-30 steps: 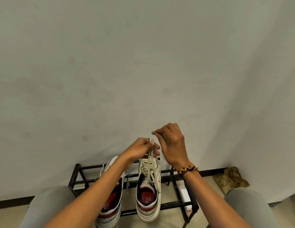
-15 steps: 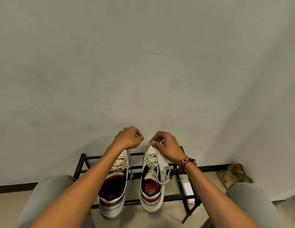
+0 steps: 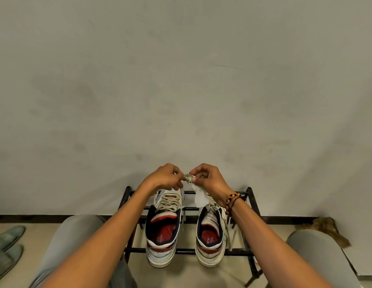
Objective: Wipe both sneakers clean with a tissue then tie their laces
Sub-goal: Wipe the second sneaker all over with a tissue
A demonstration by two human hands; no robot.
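1. Both sneakers sit side by side on the black rack [image 3: 254, 204], left sneaker [image 3: 163, 229] and right sneaker [image 3: 210, 235], laces loose.
2. Further out, above the toes, the left hand [image 3: 163, 176] and right hand [image 3: 210, 179] both pinch a crumpled tissue [image 3: 196, 191], which dangles over the right sneaker.
3. Plain wall [image 3: 181, 80] behind it all.

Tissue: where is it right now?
Head view, centre: the tissue hangs between both hands, pinched by the right hand and the left hand, above the right sneaker on the black rack.
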